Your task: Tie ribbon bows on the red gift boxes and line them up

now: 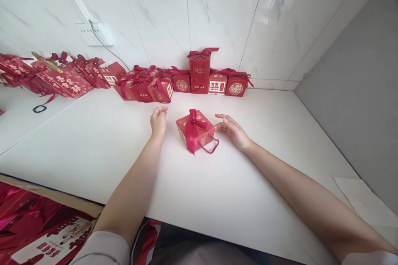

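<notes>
A small red cardboard gift box [205, 137] with pale printing on it sits on the white tabletop [264, 203], in the middle between the two hands. A shiny dark-red satin ribbon [192, 138] is tied in a bow on its top, and one end hangs down over the front. A twisted red cord handle [214, 148] makes a loop at its right front side. The left hand [158, 122] stands a little apart from the box, on its left; its fingers are loosely bent and rather close together. The right hand [234, 132] is just beside the box's right side, with the fingers open and slightly apart; whether a fingertip touches the cardboard, I cannot tell. Behind, along the white marbled tile wall [161, 12], stands a row of similar red ribboned boxes [182, 83], among them one taller red box [199, 75]. At the lower left, a brown carton [66, 199] contains more red packages [29, 211].
</notes>
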Motion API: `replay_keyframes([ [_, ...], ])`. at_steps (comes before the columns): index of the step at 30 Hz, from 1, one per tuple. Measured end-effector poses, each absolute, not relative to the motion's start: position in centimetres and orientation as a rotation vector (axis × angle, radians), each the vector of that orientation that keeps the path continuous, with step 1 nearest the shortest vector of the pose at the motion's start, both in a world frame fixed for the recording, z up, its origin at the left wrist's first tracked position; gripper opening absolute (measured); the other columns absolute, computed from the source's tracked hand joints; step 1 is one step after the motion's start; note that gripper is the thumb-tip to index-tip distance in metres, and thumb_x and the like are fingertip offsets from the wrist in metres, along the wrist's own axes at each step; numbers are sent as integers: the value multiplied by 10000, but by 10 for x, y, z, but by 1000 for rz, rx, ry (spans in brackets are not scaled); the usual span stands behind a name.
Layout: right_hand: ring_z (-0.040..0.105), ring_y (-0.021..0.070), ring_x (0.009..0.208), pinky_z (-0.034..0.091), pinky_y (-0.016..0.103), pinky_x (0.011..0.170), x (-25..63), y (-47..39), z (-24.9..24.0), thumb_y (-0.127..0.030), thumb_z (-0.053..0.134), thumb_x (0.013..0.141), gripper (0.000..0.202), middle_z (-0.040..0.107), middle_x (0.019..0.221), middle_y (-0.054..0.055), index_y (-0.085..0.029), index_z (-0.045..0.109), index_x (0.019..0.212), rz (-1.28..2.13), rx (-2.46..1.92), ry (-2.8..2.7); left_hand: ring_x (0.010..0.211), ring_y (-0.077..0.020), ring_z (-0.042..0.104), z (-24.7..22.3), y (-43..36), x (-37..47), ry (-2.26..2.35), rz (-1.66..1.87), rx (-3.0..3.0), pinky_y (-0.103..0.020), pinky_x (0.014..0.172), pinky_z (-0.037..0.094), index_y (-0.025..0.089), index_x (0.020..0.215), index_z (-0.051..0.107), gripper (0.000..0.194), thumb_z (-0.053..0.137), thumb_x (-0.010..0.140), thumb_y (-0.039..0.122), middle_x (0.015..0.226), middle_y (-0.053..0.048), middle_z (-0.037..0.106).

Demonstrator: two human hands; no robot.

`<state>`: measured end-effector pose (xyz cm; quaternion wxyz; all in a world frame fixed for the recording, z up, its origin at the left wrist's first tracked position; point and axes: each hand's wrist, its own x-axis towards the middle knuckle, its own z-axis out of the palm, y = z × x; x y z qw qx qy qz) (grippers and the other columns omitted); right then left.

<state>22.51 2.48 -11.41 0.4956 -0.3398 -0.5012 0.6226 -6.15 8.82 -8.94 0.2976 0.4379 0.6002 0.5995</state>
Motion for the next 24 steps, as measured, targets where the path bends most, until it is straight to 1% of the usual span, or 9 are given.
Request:
replay_keyframes([
  [3, 691, 206, 916, 492, 392, 945, 226, 26, -113, -583, 559, 893, 402, 746, 908, 42, -252, 626, 1111, 1508, -844, -1228, 1017, -249, 640, -75, 85, -65, 1580, 1553, 1174, -417, 976, 418, 189, 864, 644, 212, 489, 727, 238, 1033, -75, 695],
  [6, 684, 191, 884, 493, 370, 923, 225, 27, -114, -583, 577, 885, 389, 743, 908, 45, -235, 663, 1038, 1505, -844, -1257, 1029, -253, 654, -46, 64, -57, 1425, 1439, 1352, -422, 980, 430, 197, 963, 655, 251, 498, 828, 340, 1079, -80, 700],
  [8, 679, 185, 865, 492, 365, 914, 225, 27, -116, -580, 589, 880, 384, 740, 895, 45, -226, 674, 1004, 1504, -844, -1274, 1151, -265, 609, -22, 41, -43, 1199, 1227, 1662, -416, 1012, 426, 208, 1073, 653, 349, 462, 902, 445, 1205, -92, 665],
  [10, 675, 184, 859, 490, 365, 914, 224, 27, -117, -577, 597, 876, 383, 739, 889, 44, -220, 678, 986, 1504, -843, -1292, 1323, -273, 486, 0, 18, -26, 1073, 969, 1975, -402, 1094, 371, 238, 1224, 616, 430, 485, 910, 502, 1375, -83, 566],
  [13, 672, 183, 877, 480, 364, 935, 224, 27, -117, -570, 612, 868, 372, 738, 891, 36, -223, 676, 984, 1497, -844, -1318, 1443, -325, 310, 23, -4, -2, 1153, 522, 2305, -438, 1157, 297, 314, 1456, 415, 837, 716, 724, 584, 1555, -64, 364],
  [16, 672, 189, 892, 476, 374, 952, 224, 27, -116, -568, 635, 851, 363, 741, 894, 34, -227, 676, 970, 1492, -843, -1339, 1465, -359, 244, 35, -6, 11, 1335, 169, 2454, -484, 1163, 266, 293, 1549, 221, 1118, 763, 628, 621, 1607, -99, 255],
  [19, 678, 198, 891, 479, 391, 954, 224, 27, -117, -564, 658, 833, 361, 745, 890, 38, -229, 670, 967, 1495, -841, -1352, 1371, -396, 395, 39, 0, 19, 1544, -83, 2480, -494, 1096, 344, 295, 1566, 152, 1168, 741, 616, 637, 1598, -136, 256],
  [21, 682, 197, 890, 481, 397, 956, 225, 27, -119, -555, 664, 833, 362, 746, 887, 31, -245, 648, 1018, 1493, -842, -1350, 1236, -401, 531, 40, 2, 25, 1657, -255, 2430, -472, 997, 427, 295, 1567, 145, 1190, 737, 600, 653, 1524, -164, 377],
  [24, 684, 189, 887, 478, 404, 968, 227, 25, -122, -539, 673, 834, 390, 745, 878, 16, -269, 595, 1105, 1490, -845, -1343, 1104, -368, 617, 42, -2, 33, 1733, -393, 2379, -414, 897, 474, 196, 1574, 99, 1233, 747, 610, 610, 1330, -188, 570],
])
